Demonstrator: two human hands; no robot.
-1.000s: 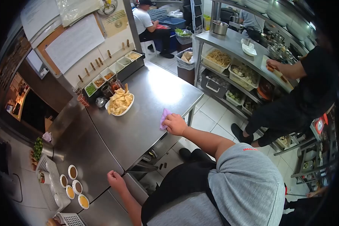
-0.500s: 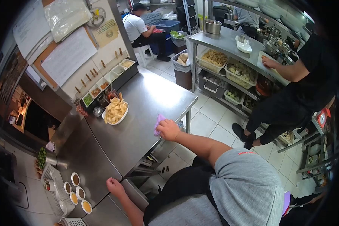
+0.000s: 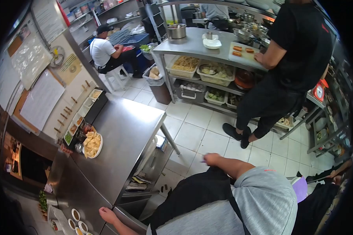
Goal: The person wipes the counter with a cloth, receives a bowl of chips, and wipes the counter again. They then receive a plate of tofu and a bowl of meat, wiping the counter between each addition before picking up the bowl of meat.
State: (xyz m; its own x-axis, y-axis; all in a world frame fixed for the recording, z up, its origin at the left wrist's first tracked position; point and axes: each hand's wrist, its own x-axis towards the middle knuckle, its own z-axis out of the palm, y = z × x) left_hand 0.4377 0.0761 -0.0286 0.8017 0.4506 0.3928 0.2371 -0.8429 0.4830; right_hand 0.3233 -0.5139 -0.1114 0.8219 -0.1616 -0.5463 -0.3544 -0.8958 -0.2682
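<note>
My right hand [image 3: 212, 159] is closed in front of my body, over the tiled floor, away from the steel table [image 3: 123, 117]. A small bit of the purple cloth [image 3: 203, 159] shows at its fingers; the rest is hidden. Down at the left, my left hand [image 3: 107, 215] is curled at the near edge of the counter, with nothing visible in it. A white bowl of fried chips [image 3: 92, 145] stands at the table's far left side, beside containers of toppings [image 3: 78, 119].
Small sauce cups [image 3: 75, 214] sit at the lower left. A person in black stands at a steel shelf unit [image 3: 200, 46], one hand by a cutting board [image 3: 245, 54] with orange pieces. Another person sits at the back near a waste bin [image 3: 159, 92].
My right hand has left the tabletop with the purple cloth and is now over the floor. The view has turned right. The person in black now stands more upright, and orange pieces show on the board.
</note>
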